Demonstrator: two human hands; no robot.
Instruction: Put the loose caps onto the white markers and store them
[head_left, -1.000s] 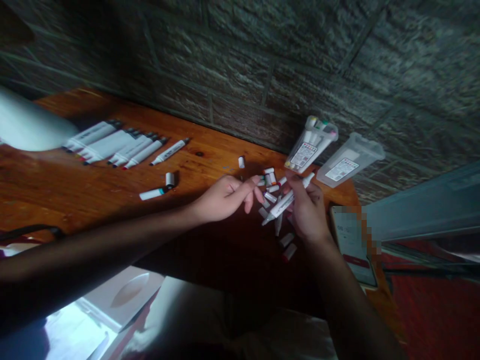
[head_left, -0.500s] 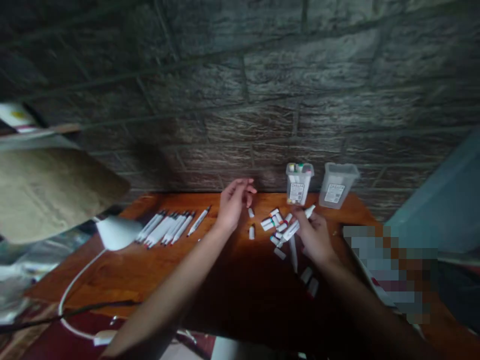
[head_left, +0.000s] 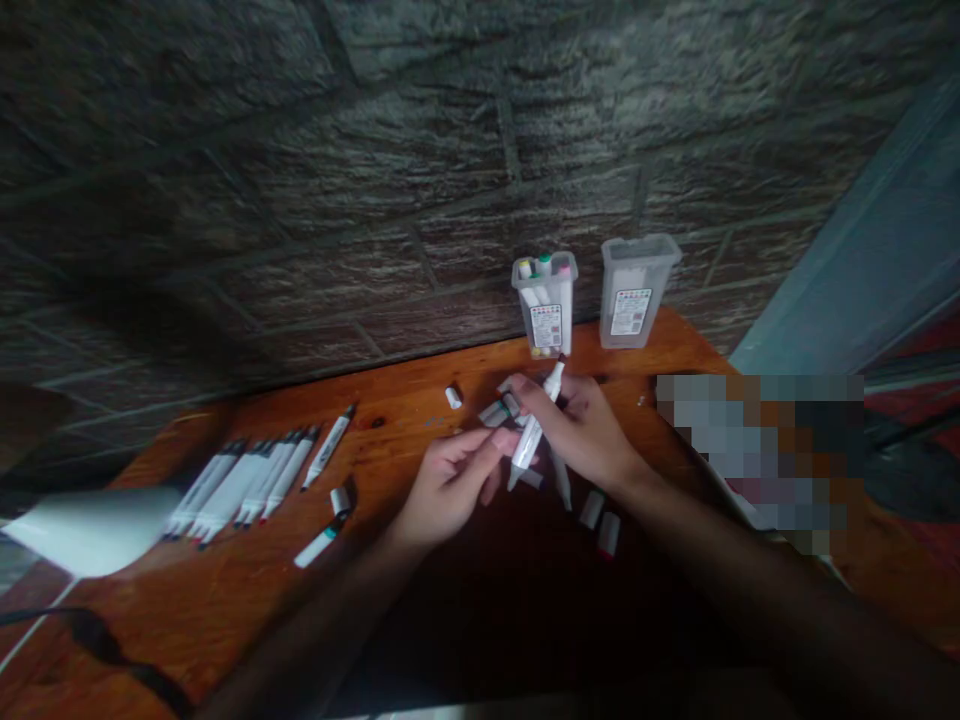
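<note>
A white marker [head_left: 531, 436] with a dark tip at its upper end slants between my two hands, both ends showing without caps. My right hand [head_left: 589, 425] grips its upper half. With thumb and fingers, my left hand [head_left: 454, 485] pinches the lower part of the barrel. Beneath and behind the hands lie loose caps [head_left: 495, 411], partly covered by my fingers. Another white marker [head_left: 560, 478] rests on the table just below my right hand. Two more caps, one a red-edged cap [head_left: 609, 536], lie nearer to me.
Uncapped markers [head_left: 240, 480] lie in a row at left, with a single marker [head_left: 328, 447] beside them. Nearby are a green-banded cap [head_left: 316, 546] and a white cap [head_left: 452, 397]. A clear box of markers [head_left: 546, 310] and another clear box [head_left: 637, 295] stand against the brick wall.
My left hand has come down and right onto the marker held by my right hand. The marker now stands more upright. The view has shifted, with the boxes higher and further left.
</note>
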